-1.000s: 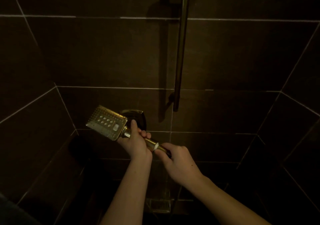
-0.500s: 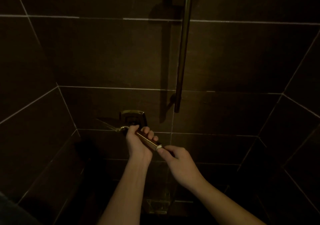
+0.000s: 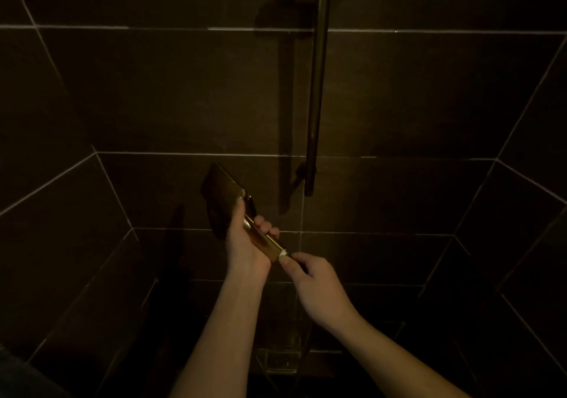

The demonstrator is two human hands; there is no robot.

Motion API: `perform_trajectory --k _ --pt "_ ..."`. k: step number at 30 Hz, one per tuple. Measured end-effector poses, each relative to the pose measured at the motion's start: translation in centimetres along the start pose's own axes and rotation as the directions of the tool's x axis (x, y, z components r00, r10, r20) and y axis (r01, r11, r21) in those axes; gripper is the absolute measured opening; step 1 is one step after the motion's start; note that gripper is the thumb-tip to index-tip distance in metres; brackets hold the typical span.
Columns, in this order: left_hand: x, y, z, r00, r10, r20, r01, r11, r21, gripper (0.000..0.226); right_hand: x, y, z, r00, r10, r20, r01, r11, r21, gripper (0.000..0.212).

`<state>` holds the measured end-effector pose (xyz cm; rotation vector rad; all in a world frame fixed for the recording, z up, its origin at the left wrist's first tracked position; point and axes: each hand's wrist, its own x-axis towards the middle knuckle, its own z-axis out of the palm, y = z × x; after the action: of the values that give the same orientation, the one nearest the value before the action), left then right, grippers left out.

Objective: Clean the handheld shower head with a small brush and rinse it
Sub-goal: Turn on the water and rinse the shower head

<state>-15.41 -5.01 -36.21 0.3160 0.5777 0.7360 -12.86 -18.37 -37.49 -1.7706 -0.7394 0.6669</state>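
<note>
The square brass handheld shower head (image 3: 221,186) points up and to the left, its dark back turned toward me and its nozzle face hidden. My left hand (image 3: 247,244) grips its brass handle (image 3: 266,242), fingers curled round it. My right hand (image 3: 310,276) pinches the fitting at the handle's lower end, where a white ring (image 3: 283,253) shows. No brush is visible.
Dark tiled shower walls enclose the space on three sides. A vertical slide rail (image 3: 317,90) runs down the back wall right of the shower head. A small metal fixture (image 3: 279,359) glints low between my forearms.
The shower head has turned over: its nozzle face showed a second ago, then it went edge-on, and its dark back faces me now. Both hands stayed on the handle.
</note>
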Motion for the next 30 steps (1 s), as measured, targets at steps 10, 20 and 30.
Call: perform_trajectory --k 10,20,30 --pt "0.1 -0.3 -0.6 0.998 0.024 0.059 -0.032 0.989 0.141 0.02 -0.4 1.1 0.0 1.0 0.007 -0.001 -0.007 0.998 0.06 0.021" --pt "0.4 -0.4 0.0 1.0 0.012 0.021 -0.015 0.981 0.192 0.034 0.3 2.1 -1.1 0.998 0.018 -0.062 -0.014 0.998 0.058 0.021" --pt "0.8 -1.1 -0.2 0.999 0.042 0.005 -0.043 0.991 0.126 0.037 0.4 1.8 -1.1 0.999 -0.006 -0.045 0.008 0.999 0.041 0.018"
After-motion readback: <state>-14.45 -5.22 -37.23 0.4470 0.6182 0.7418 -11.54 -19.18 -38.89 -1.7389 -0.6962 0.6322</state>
